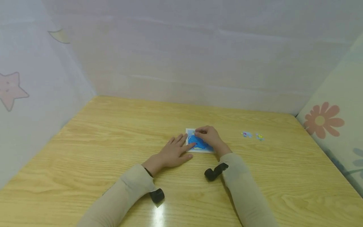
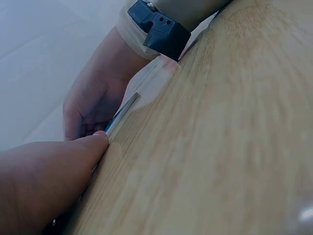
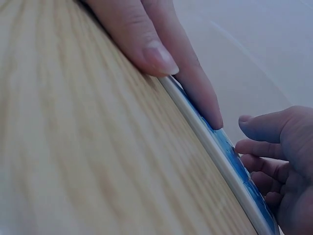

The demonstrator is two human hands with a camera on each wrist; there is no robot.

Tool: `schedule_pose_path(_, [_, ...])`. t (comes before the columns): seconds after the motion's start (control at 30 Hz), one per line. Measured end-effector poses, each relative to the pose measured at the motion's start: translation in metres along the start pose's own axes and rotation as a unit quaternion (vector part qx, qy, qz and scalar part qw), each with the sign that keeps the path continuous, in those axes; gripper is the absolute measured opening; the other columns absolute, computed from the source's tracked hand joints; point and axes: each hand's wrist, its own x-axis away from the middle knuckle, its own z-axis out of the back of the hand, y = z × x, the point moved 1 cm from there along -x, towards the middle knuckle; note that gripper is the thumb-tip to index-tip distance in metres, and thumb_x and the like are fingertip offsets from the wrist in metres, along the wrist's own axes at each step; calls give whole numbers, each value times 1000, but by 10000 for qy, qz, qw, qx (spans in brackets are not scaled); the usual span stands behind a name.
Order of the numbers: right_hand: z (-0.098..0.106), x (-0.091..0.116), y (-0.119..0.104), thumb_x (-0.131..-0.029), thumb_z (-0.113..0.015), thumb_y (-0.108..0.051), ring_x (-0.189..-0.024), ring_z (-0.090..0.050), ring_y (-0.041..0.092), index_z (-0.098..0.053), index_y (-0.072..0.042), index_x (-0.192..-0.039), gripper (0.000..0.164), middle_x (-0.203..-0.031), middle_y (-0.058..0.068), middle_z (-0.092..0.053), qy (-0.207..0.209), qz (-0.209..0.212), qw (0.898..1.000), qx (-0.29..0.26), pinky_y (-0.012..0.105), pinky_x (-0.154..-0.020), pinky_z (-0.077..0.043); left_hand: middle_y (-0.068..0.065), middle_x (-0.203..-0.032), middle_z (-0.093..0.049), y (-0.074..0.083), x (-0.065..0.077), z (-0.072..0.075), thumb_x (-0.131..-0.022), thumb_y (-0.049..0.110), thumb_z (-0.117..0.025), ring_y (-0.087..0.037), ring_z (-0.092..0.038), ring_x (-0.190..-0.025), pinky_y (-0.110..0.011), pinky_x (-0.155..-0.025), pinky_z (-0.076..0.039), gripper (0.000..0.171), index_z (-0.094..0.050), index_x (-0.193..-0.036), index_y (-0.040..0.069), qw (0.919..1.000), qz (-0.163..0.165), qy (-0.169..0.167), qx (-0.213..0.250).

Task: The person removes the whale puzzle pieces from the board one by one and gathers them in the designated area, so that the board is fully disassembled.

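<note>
A small picture puzzle [image 1: 200,143], with a blue animal shape on a light ground inside a pale frame, lies on the wooden table. My left hand [image 1: 173,154] lies spread at its left side; the index finger reaches onto the picture and the thumb rests by the near edge. Over the upper right of the puzzle is my right hand [image 1: 211,138], its fingers bent down at the picture. In the right wrist view, the right thumb [image 3: 261,127] stands apart from the bent fingers, and nothing shows between them. Part of the picture is hidden beneath this hand.
Two loose puzzle pieces, a light blue one with a pink mark [image 1: 247,134] and one with a yellow sun-like figure [image 1: 260,136], lie to the right of the puzzle. Pale cloth walls [image 1: 198,63] enclose the table [image 1: 127,126] at the back and sides.
</note>
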Motion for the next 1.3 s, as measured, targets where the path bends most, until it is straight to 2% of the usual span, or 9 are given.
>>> schedule_pose_path(0.2, [0,1,-4,-82,-60,-23,-94,-49,23,-62,-6,-106,29,-100,8,-54,-35,100,9998,196,37,-82,-39,-16,-141,-6,0,0,0,-90,49,-28,-30,-1,-128,-47,-99,-7,53,-24,-137,25,10000,-37,69,-1])
schedule_pose_path(0.43, [1,3,-7,-82,-59,-24,-94,-48,23,-63,-5,-105,29,-99,8,-53,-86,89,9997,227,38,-83,-38,-18,-141,-7,0,0,1,-90,47,-30,-30,-2,-128,-46,-99,-7,53,-26,-137,23,9999,-75,126,41])
schedule_pose_path(0.7, [1,3,-10,-82,-59,-23,-94,-48,25,-62,-3,-104,29,-101,10,-53,-108,-9,9997,203,38,-83,-37,-18,-141,-6,0,0,2,-90,48,-28,-30,-3,-128,-45,-99,-7,53,-24,-137,23,9999,-66,63,88])
schedule_pose_path(0.93, [2,0,-8,-82,-60,-19,-94,-51,24,-61,-3,-103,27,-99,10,-57,23,92,9997,227,36,-84,-38,-17,-141,-5,2,-2,2,-90,49,-27,-29,-1,-128,-45,-99,-6,54,-23,-138,24,10000,-16,-14,75])
schedule_pose_path(1.13, [1,-3,-7,-82,-60,-14,-93,-53,22,-59,-3,-102,24,-97,9,-59,83,125,9999,29,35,-83,-39,-17,-141,-5,4,-1,5,-90,49,-27,-28,-1,-128,-44,-99,-6,54,-23,-138,24,9999,20,-73,78])
schedule_pose_path(1.3, [-1,-2,-8,-80,-60,-8,-92,-54,24,-58,-3,-108,28,-98,11,-60,22,273,9996,-24,36,-82,-40,-18,-141,-5,5,0,5,-90,49,-28,-28,-1,-128,-44,-99,-6,54,-23,-138,24,9998,44,-110,129])
